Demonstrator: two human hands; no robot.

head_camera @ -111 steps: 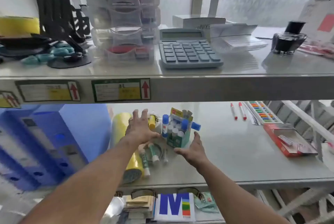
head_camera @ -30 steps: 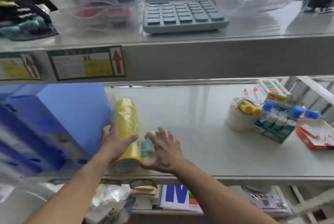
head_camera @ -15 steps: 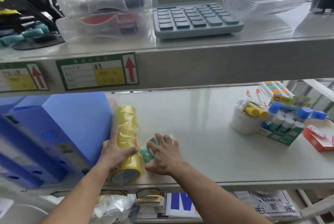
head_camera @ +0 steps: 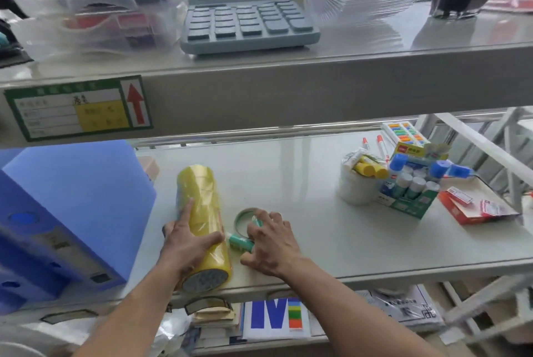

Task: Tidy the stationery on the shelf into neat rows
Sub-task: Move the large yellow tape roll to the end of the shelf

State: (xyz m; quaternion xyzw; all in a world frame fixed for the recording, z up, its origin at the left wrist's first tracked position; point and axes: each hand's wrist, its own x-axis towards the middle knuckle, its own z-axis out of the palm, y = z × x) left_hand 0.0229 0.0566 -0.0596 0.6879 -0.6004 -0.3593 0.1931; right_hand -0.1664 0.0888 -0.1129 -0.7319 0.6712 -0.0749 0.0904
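Stationery sits scattered over the middle shelf, and nearest me, at about seven o'clock, lies the yellow tape roll stack on its side, one end facing the front lip. I have my left hand draped over it, fingers spread and pressed along its flank, thumb hooked over the near side; I judge this steadies it so it cannot roll while I square it against the blue file boxes at nine o'clock. Just right of it, at six o'clock, my right hand covers the small green glue sticks, fingers curled loosely and spread around them, not clamped shut; whether any stick is actually pinched, I cannot tell. A small tape ring lies touching those fingertips. Herding these loose pieces beside the roll looks like the step in hand.

Farther off, at two o'clock, the white cup of yellow sticks touches the green glue box, with a red packet just beside and pens behind. Those already form a cluster, well apart from my hands. Above, at twelve, the calculator rests on the upper shelf.
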